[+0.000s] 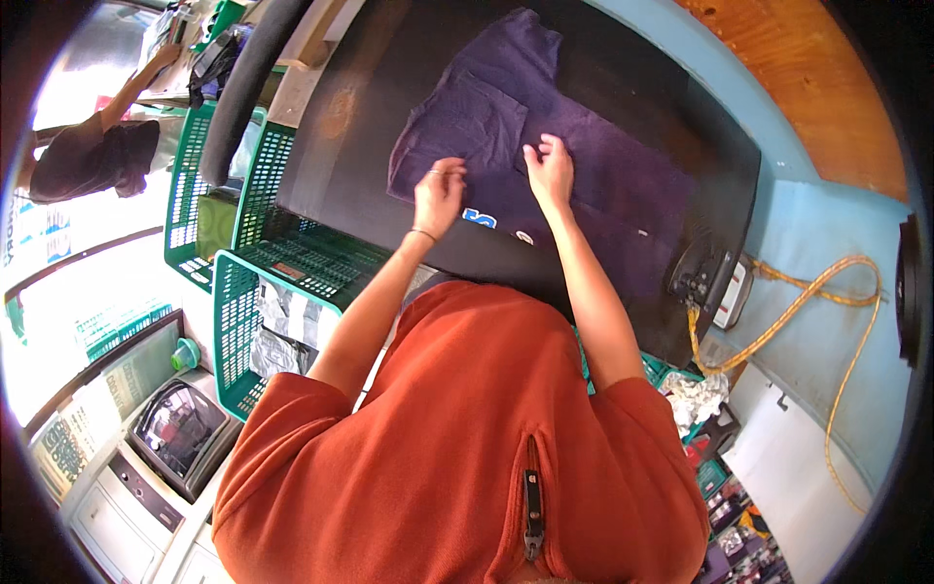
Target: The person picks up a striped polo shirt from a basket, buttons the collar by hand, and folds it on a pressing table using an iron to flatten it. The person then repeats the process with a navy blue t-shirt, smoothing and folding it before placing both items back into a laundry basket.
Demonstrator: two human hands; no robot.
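Observation:
A dark purple cloth garment (613, 160) lies spread over the black padded table (350, 168), with a folded-over part at its left and a blue-and-white print near the table's front edge. My left hand (440, 196) is over the garment's lower left part, fingers curled; whether it pinches the cloth cannot be told. My right hand (550, 169) is over the middle of the garment, beside the folded part, its fingers bent and somewhat apart, with nothing seen in it. At the table's right end stands a dark iron (697, 270) with a yellow cord, close to the garment's edge.
Green plastic baskets (228, 328) stand at the left, one with packed plastic bags (286, 325). A yellow cord (803, 306) loops by the blue wall (810, 219). Another person's arm (128, 98) reaches to a counter at the upper left. Washing machines (117, 511) stand at the lower left.

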